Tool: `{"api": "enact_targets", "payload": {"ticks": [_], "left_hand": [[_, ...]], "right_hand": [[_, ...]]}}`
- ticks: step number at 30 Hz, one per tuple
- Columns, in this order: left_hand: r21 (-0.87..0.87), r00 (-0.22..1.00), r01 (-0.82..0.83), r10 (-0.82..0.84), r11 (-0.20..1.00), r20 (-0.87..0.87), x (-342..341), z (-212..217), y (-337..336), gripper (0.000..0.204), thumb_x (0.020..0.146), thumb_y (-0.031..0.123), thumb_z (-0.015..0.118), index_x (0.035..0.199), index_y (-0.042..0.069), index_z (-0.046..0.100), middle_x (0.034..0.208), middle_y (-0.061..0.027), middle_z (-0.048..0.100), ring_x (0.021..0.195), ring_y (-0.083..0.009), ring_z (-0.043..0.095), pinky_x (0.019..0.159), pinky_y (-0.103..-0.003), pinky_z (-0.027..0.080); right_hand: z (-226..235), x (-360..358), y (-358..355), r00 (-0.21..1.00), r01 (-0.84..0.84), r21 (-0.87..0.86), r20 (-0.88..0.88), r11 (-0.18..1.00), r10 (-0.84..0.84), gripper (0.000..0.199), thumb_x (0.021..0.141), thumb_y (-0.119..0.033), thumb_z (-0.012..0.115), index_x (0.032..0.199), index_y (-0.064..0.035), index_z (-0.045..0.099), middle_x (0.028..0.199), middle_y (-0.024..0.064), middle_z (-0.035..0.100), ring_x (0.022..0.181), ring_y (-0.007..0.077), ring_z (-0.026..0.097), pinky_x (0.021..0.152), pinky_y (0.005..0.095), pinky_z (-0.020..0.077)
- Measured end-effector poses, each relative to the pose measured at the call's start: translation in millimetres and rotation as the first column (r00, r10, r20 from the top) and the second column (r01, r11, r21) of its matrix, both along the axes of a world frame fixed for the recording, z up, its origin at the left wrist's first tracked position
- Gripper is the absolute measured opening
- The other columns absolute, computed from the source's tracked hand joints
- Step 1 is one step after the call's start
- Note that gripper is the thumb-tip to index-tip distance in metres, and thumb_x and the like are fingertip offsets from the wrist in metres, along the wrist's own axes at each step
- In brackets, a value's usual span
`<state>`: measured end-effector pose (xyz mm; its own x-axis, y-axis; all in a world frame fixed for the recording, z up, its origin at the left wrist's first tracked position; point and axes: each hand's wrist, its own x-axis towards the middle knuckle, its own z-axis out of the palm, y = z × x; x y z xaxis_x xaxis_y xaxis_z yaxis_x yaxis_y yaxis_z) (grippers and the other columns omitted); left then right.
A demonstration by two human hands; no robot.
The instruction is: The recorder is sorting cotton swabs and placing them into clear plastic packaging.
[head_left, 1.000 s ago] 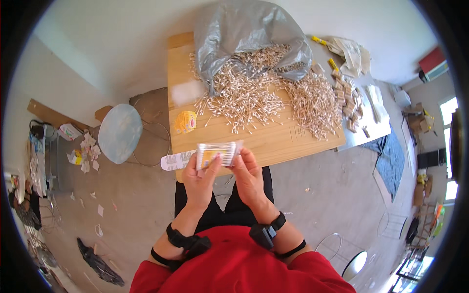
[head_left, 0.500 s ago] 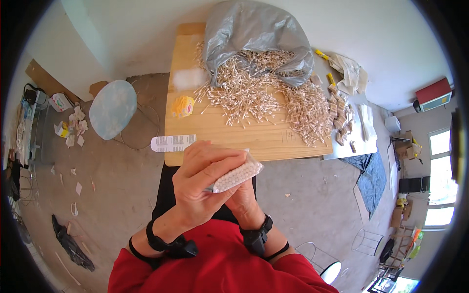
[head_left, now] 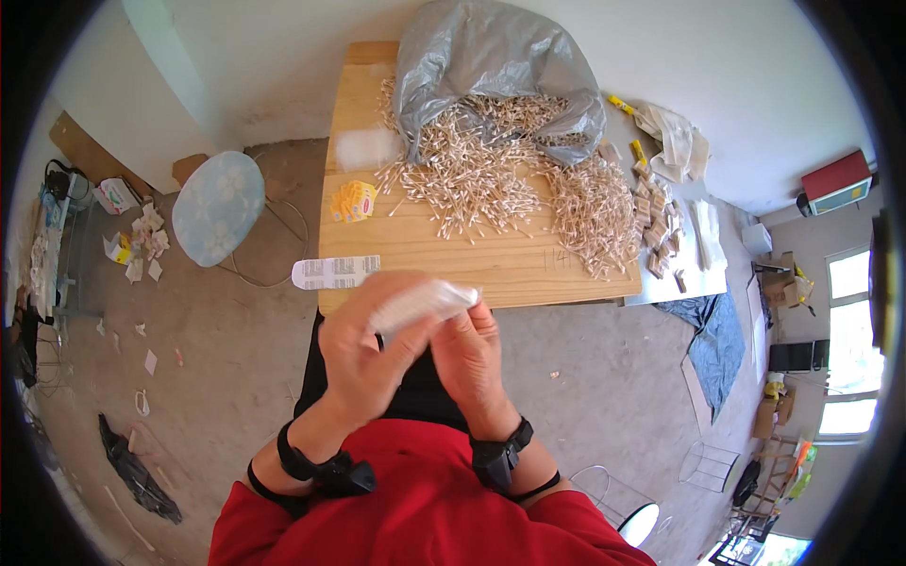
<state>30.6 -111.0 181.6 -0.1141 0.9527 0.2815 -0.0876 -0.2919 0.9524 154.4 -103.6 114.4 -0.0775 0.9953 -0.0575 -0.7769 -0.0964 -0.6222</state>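
A clear plastic packet of cotton swabs (head_left: 427, 304) is held up in front of the table's near edge, a little blurred. My left hand (head_left: 357, 354) wraps round its body from the left, thumb below. At the packet's right end, the fingertips of my right hand (head_left: 469, 360) pinch the plastic. Beyond my hands, a large heap of loose cotton swabs (head_left: 481, 189) spills over the wooden table (head_left: 500, 274) from a grey plastic bag (head_left: 491, 47). Closest to my left hand on the tabletop is a printed paper strip with a rounded end (head_left: 335, 273).
Small yellow packets (head_left: 354, 201) and a translucent white stack (head_left: 366, 149) are at the table's left side. Bundled swabs (head_left: 658, 222) lie on the right. A round pale-blue stool (head_left: 219, 209) stands left of the table; a blue tarp (head_left: 714, 354) is on the floor at right.
The packet has turned from showing its swab tips to lying lengthwise in my left hand. My right hand has come out from behind it to its right end.
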Motion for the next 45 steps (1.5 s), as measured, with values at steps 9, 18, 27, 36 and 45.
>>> {"api": "enact_targets", "payload": {"ticks": [9, 18, 27, 36, 45], "left_hand": [[0.214, 0.746, -0.026, 0.162, 0.976, -0.646, -28, -41, 39, 0.033, 0.078, 0.009, 0.074, 0.11, 0.005, 0.063, 0.11, -0.0119, 0.06, 0.099, -0.0292, 0.059, 0.086, -0.036, 0.048], [0.054, 0.763, 0.175, -0.101, 0.983, -0.638, -28, -134, 75, 0.016, 0.079, 0.003, 0.073, 0.095, 0.0, 0.07, 0.098, -0.0095, 0.064, 0.085, -0.0272, 0.065, 0.074, -0.033, 0.052], [0.113, 0.594, 0.204, -0.031, 0.973, -0.804, -31, -170, 84, 0.012, 0.081, 0.006, 0.072, 0.091, 0.002, 0.065, 0.092, -0.0076, 0.061, 0.08, -0.0252, 0.064, 0.068, -0.035, 0.051], [-0.19, 0.791, 0.257, -0.319, 0.948, -0.523, -46, -184, 97, 0.009, 0.08, 0.007, 0.072, 0.087, 0.003, 0.067, 0.086, -0.0107, 0.061, 0.077, -0.0275, 0.064, 0.067, -0.035, 0.05], [-0.279, 0.728, 0.242, -0.364, 0.929, -0.581, -59, -179, 98, 0.009, 0.08, 0.007, 0.073, 0.087, 0.002, 0.07, 0.082, -0.0131, 0.062, 0.074, -0.0271, 0.062, 0.066, -0.034, 0.048]], "right_hand": [[11, 28, 44, -0.038, -0.392, 0.565, 0.778, 0.726, -0.627, 0.011, 0.082, -0.007, 0.067, 0.09, -0.0072, 0.059, 0.084, 0.007, 0.057, 0.08, 0.0271, 0.056, 0.069, 0.0389, 0.0437], [-64, 31, 78, -0.036, -0.475, 0.565, 0.754, 0.675, -0.656, 0.011, 0.081, -0.014, 0.069, 0.089, -0.0089, 0.062, 0.085, 0.0043, 0.059, 0.081, 0.0248, 0.057, 0.07, 0.0367, 0.042], [-117, 33, 87, -0.018, -0.492, 0.539, 0.779, 0.684, -0.627, 0.011, 0.08, -0.014, 0.07, 0.086, -0.0092, 0.063, 0.084, 0.0039, 0.059, 0.081, 0.0251, 0.06, 0.068, 0.0379, 0.0485], [-127, 23, 91, 0.232, -0.401, 0.346, 0.934, 0.848, -0.272, 0.008, 0.084, -0.008, 0.066, 0.087, -0.0032, 0.061, 0.085, 0.0139, 0.058, 0.078, 0.0362, 0.061, 0.067, 0.0424, 0.05], [-130, 18, 98, 0.255, -0.451, 0.327, 0.939, 0.831, -0.231, 0.008, 0.083, -0.008, 0.068, 0.085, -0.003, 0.063, 0.085, 0.0144, 0.059, 0.077, 0.035, 0.061, 0.067, 0.041, 0.0497]]}}
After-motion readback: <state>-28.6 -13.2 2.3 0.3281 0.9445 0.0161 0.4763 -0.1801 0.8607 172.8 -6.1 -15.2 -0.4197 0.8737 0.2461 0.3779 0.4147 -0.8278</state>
